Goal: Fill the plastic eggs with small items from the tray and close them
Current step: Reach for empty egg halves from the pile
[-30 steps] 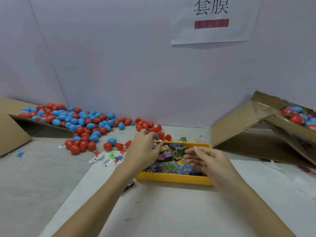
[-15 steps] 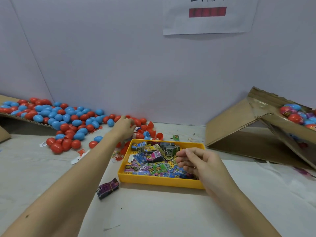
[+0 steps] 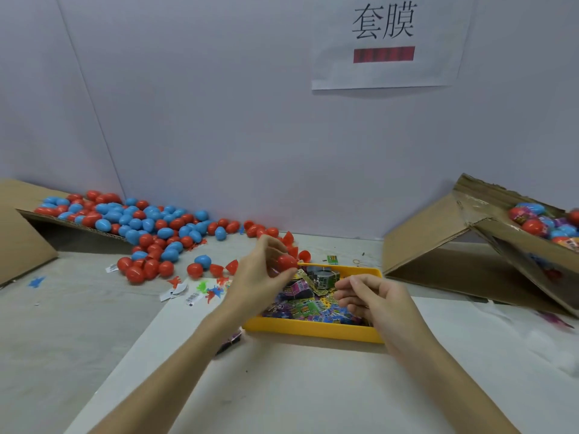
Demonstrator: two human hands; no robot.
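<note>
My left hand [image 3: 260,277] holds a red plastic egg [image 3: 286,262] between thumb and fingertips over the left end of the yellow tray [image 3: 313,330]. The tray is full of small colourful packets [image 3: 308,308]. My right hand [image 3: 372,297] hovers over the tray's right part with fingers curled together; whether it holds a packet is hidden. A big pile of red and blue eggs [image 3: 147,227] lies at the back left, some on a cardboard flap.
A tilted cardboard box [image 3: 488,255] with wrapped eggs [image 3: 542,220] stands at the right. Loose red egg halves [image 3: 294,245] lie behind the tray. Paper scraps and small plastic toys [image 3: 200,291] lie left of it. A dark packet bundle [image 3: 232,341] sits by my left forearm.
My left hand reached out to the red eggs behind the tray, then came back over the tray with a red egg. My right hand stayed over the tray.
</note>
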